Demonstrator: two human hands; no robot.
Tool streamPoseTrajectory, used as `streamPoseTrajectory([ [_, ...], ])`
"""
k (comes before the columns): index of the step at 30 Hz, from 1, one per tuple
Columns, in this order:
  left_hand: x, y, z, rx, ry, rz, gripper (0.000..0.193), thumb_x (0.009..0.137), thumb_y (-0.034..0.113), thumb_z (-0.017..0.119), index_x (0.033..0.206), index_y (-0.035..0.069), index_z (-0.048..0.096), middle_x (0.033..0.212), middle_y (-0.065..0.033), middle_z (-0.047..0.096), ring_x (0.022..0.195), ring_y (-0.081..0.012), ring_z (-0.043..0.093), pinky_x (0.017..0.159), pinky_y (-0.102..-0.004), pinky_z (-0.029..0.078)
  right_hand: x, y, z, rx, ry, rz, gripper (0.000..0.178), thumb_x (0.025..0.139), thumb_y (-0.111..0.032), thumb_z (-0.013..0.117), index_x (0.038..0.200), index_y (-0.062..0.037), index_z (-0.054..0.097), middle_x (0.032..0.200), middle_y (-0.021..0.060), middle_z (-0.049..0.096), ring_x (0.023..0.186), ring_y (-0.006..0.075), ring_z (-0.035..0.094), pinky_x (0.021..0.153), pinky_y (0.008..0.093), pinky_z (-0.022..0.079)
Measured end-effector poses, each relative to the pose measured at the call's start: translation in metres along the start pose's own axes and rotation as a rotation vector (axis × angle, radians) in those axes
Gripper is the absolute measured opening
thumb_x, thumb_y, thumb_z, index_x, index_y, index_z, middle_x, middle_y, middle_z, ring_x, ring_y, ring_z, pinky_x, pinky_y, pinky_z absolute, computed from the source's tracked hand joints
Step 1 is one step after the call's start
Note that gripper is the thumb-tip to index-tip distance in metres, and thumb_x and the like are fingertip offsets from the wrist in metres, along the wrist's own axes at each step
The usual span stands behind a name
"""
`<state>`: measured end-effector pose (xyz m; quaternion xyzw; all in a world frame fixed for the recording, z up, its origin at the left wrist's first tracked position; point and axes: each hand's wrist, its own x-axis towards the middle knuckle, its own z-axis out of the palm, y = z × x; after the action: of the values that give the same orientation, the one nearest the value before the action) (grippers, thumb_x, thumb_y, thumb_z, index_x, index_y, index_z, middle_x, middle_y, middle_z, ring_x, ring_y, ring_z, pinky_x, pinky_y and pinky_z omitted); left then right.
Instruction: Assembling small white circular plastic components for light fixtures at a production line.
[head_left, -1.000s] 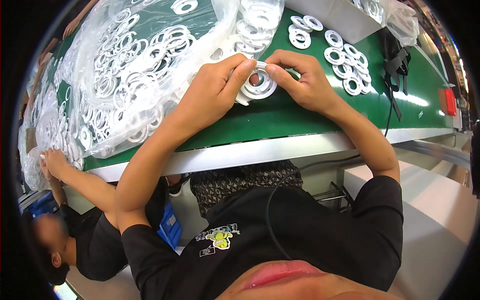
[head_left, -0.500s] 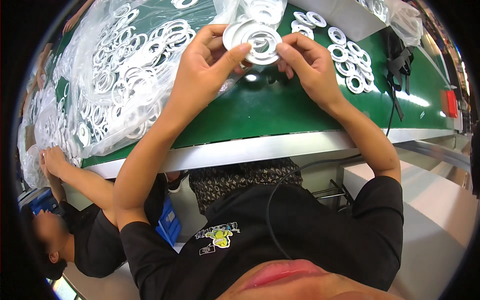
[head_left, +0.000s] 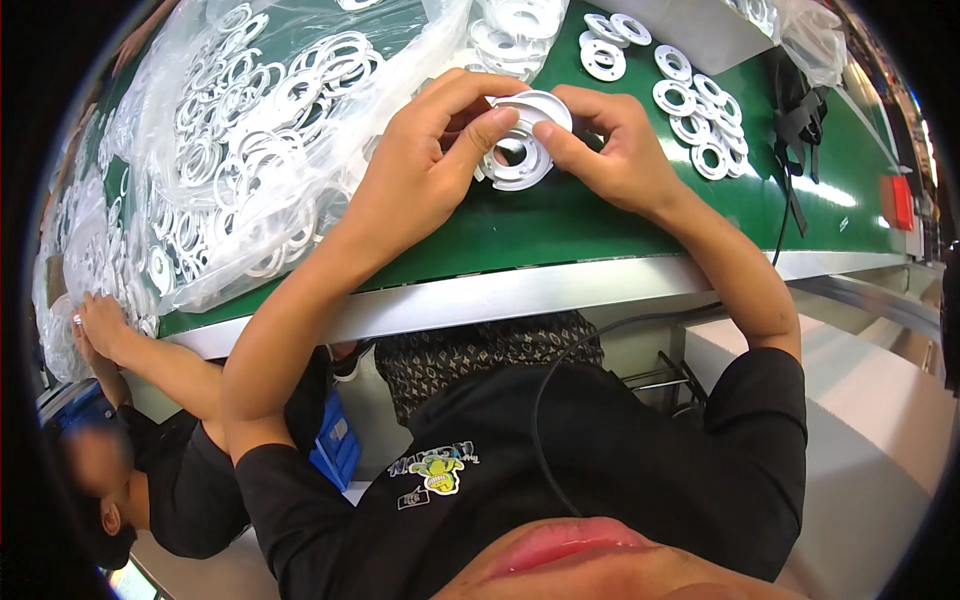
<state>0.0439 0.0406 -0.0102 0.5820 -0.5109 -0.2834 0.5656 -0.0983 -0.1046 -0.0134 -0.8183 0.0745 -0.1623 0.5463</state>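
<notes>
Between my two hands, above the green table (head_left: 480, 240), are two white ring-shaped plastic parts, one overlapping the other. My left hand (head_left: 425, 160) pinches them from the left, its thumb on the front. From the right, my right hand (head_left: 625, 155) grips them, thumb pressed on the face. The lower white ring (head_left: 518, 178) shows its round centre hole. Above it, the other white ring (head_left: 548, 106) shows a curved rim. Fingers hide part of both, so I cannot tell whether they are joined.
A clear plastic bag (head_left: 330, 195) with many loose white rings covers the table's left. To the right lie stacked white rings (head_left: 690, 130), a pale box (head_left: 690, 35), black straps (head_left: 798, 130) and a red block (head_left: 897, 203). A co-worker's hands (head_left: 100, 325) touch plastic at far left.
Both hands have brought the white rings lower, closer to me. The rings are tilted differently, and my right thumb has moved inward onto their face.
</notes>
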Motion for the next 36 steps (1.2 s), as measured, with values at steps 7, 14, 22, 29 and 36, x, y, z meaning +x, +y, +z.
streamPoseTrajectory([
  [7,0.0,-0.001,0.001,0.079,0.01,0.032,0.021,0.092,0.014,0.055,0.108,0.0,0.06,0.092,-0.0078,0.056,0.079,-0.0149,0.055,0.072,-0.026,0.044,-0.001,-0.007,0.0,0.146,-0.138,0.099,0.023,0.091,-0.02,0.058,0.097,0.0022,0.06,0.07,0.0038,0.062,0.055,0.0081,0.057,0.051,0.0204,0.042],
  [14,-0.001,-0.001,-0.001,-0.015,0.017,-0.073,0.023,0.092,0.017,0.058,0.109,0.002,0.061,0.091,-0.0066,0.056,0.079,-0.0123,0.056,0.072,-0.0247,0.045,0.0,-0.009,0.0,0.239,-0.196,0.183,0.026,0.094,-0.019,0.054,0.107,0.003,0.055,0.078,0.0073,0.063,0.06,0.0114,0.062,0.052,0.0215,0.046],
  [22,0.007,0.002,-0.007,-0.375,0.115,-0.166,0.028,0.092,0.024,0.06,0.101,-0.003,0.064,0.087,-0.005,0.064,0.079,-0.0081,0.06,0.07,-0.0203,0.047,0.004,-0.008,0.0,0.431,0.05,0.057,0.025,0.094,-0.02,0.054,0.106,0.0018,0.056,0.089,0.0104,0.066,0.071,0.0154,0.067,0.057,0.0222,0.049],
  [29,0.0,0.003,-0.004,0.07,0.076,-0.037,0.021,0.09,0.019,0.061,0.095,-0.001,0.066,0.078,-0.0028,0.064,0.071,-0.0065,0.054,0.064,-0.0207,0.043,0.0,-0.001,-0.003,-0.009,0.039,-0.083,0.025,0.085,-0.023,0.064,0.092,0.0006,0.063,0.074,0.0004,0.06,0.064,0.0055,0.05,0.056,0.0218,0.041],
  [36,-0.001,0.006,-0.002,0.112,-0.031,-0.03,0.02,0.09,0.019,0.061,0.094,-0.001,0.066,0.078,-0.0055,0.064,0.07,-0.0101,0.056,0.065,-0.0232,0.044,-0.001,0.001,0.001,-0.139,0.041,-0.109,0.024,0.086,-0.024,0.06,0.081,-0.0009,0.06,0.063,0.0032,0.051,0.058,0.0083,0.045,0.053,0.0238,0.036],
])
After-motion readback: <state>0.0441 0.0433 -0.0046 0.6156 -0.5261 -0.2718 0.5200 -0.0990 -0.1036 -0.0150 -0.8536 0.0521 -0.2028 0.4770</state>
